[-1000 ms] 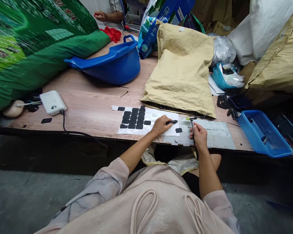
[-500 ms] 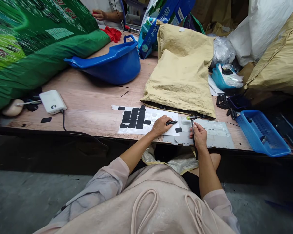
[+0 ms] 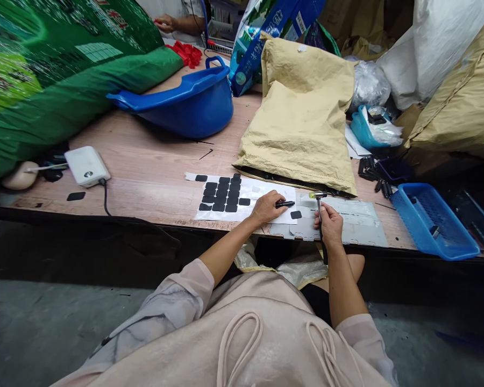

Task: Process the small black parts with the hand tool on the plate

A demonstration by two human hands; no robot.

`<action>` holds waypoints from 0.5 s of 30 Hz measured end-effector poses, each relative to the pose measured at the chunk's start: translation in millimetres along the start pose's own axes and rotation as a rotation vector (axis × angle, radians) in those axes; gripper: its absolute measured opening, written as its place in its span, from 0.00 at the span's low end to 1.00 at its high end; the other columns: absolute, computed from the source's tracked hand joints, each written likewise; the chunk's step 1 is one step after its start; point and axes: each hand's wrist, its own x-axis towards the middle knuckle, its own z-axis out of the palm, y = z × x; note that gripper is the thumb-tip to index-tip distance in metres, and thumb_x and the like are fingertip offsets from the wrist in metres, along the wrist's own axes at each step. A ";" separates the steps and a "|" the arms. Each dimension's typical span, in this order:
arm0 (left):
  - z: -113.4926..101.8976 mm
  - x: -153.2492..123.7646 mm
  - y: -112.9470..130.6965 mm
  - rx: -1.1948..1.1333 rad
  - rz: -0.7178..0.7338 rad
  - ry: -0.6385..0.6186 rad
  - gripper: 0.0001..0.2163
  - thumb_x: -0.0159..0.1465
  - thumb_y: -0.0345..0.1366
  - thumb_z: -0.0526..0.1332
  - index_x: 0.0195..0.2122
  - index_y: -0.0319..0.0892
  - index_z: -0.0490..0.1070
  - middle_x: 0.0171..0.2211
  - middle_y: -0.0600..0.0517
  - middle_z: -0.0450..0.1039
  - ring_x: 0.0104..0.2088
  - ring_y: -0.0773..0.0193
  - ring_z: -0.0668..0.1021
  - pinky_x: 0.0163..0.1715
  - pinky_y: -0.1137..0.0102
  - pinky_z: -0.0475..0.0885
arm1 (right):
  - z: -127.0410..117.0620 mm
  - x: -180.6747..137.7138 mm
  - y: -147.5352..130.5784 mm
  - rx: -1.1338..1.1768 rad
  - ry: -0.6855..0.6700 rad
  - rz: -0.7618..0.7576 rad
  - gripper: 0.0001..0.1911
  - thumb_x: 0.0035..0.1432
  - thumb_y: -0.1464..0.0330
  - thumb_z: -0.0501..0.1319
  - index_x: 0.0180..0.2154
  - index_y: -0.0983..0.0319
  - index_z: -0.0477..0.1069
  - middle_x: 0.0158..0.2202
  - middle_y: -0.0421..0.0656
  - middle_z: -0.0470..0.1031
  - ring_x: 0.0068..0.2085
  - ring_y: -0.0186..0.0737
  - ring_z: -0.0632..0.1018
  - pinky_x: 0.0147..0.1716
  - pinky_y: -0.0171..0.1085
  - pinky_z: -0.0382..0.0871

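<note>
Over a white sheet [image 3: 252, 215] on the table, my left hand [image 3: 265, 209] is closed around a small black cylindrical piece [image 3: 285, 204] that points to the right. My right hand [image 3: 331, 221] grips the dark handle of a small hammer [image 3: 318, 196]. The hammer's head, yellowish at one end and metal at the other, is raised just right of the black piece, apart from it. Black rounded-square pads [image 3: 222, 194] lie in rows on the sheet's left part. A single black pad [image 3: 296, 214] lies below the piece. Under the hammer is a grey board [image 3: 355, 220].
Behind my hands lies a tan paper sack [image 3: 298, 107]. A blue basin [image 3: 185, 105] stands back left, near a green sack [image 3: 84, 86]. To the right is a blue basket [image 3: 435, 220] beside small black parts [image 3: 371, 169]. A white box [image 3: 87, 166] with a cable sits left. Another person's hand [image 3: 166, 23] shows at the back.
Both hands keep nearly the same place and hold on the black piece and the hammer. The view has shifted very slightly; nothing else visibly moved.
</note>
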 end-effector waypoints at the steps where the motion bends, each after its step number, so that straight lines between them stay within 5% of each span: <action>1: 0.0 0.1 0.3 0.003 -0.002 -0.003 0.09 0.61 0.35 0.70 0.43 0.43 0.79 0.39 0.51 0.76 0.37 0.62 0.78 0.38 0.67 0.73 | 0.2 -0.2 -0.5 0.003 0.000 0.001 0.31 0.50 0.51 0.70 0.51 0.64 0.77 0.26 0.34 0.75 0.19 0.26 0.68 0.15 0.30 0.64; 15: -0.4 -0.9 1.7 0.008 0.000 -0.003 0.08 0.62 0.34 0.69 0.42 0.43 0.80 0.39 0.51 0.76 0.37 0.62 0.78 0.39 0.68 0.73 | -0.5 -0.4 -0.1 -0.022 -0.002 -0.018 0.32 0.51 0.50 0.69 0.50 0.64 0.78 0.25 0.35 0.74 0.19 0.26 0.68 0.16 0.30 0.65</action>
